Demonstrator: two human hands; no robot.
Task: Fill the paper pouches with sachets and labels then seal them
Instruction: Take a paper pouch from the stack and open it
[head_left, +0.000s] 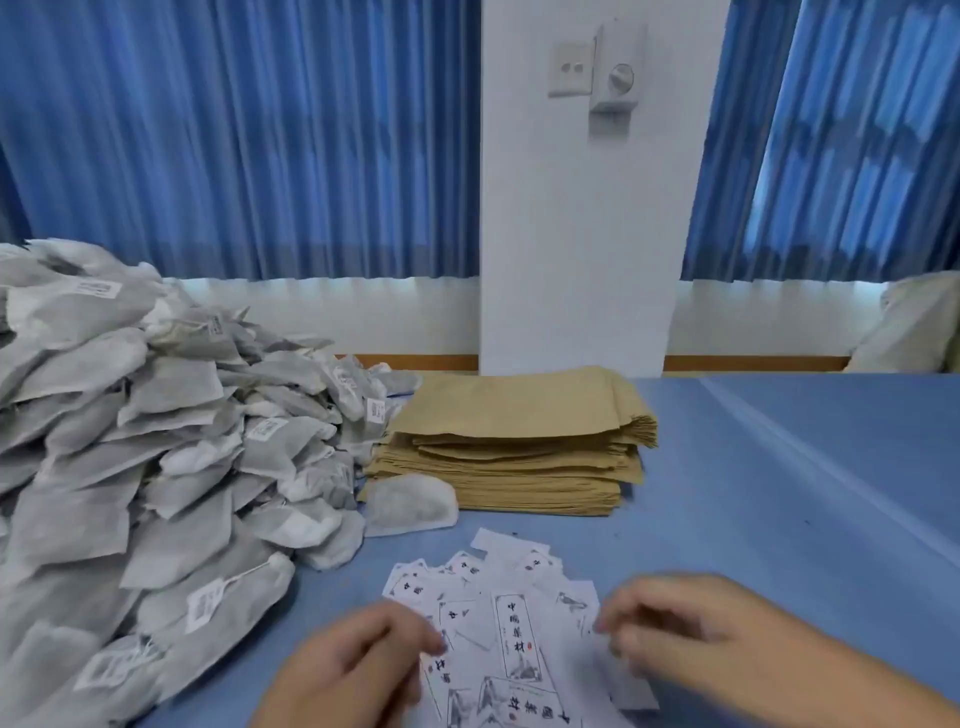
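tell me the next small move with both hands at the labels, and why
Probably pinch a single label free of the scattered labels. The left hand and right hand are at either side of that pile, blurred, and no label is plainly lifted yet. The stack of paper pouches and the heap of sachets lie beyond, with neither hand on them.

Bare left hand and bare right hand, slightly blurred.

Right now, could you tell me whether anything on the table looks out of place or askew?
One sachet lies apart from the sachet pile, resting against the front of the pouch stack. The labels are strewn at all angles, some face down, and the stack's top pouches sit skewed.
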